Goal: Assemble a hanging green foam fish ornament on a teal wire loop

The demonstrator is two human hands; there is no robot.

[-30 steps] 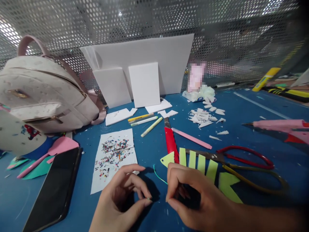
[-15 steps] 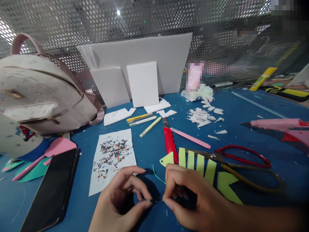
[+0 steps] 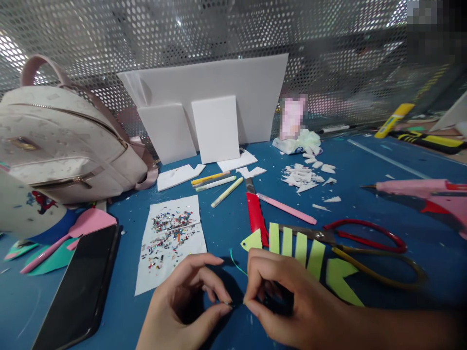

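Note:
My left hand point(image 3: 186, 304) is at the bottom centre, thumb and index finger pinched on a tiny bead-like piece point(image 3: 229, 304), too small to make out clearly. Just to its right, my right hand point(image 3: 282, 299) pinches with thumb and forefinger. A thin teal thread point(image 3: 238, 264) runs from the table to this hand; its fingers hide the held part. The two pinches are close but apart. Behind the left hand lies a white paper sheet point(image 3: 144, 279) strewn with many small coloured beads point(image 3: 171, 223). Beyond the right hand are lime-green fish-shaped cutouts point(image 3: 301, 249), partly covered by it.
Red-and-yellow scissors point(image 3: 365, 223), a red knife point(image 3: 254, 214) and a pink pen point(image 3: 286, 209) lie behind my right hand. A pink glue gun point(image 3: 412, 188) is at right. A phone point(image 3: 78, 287) and backpack point(image 3: 73, 136) are at left; white boards point(image 3: 215, 129) lean at the back.
My right hand has shifted slightly left, so its fingertips are closer to those of my left hand. Both pinches stay closed, and the view has moved a little.

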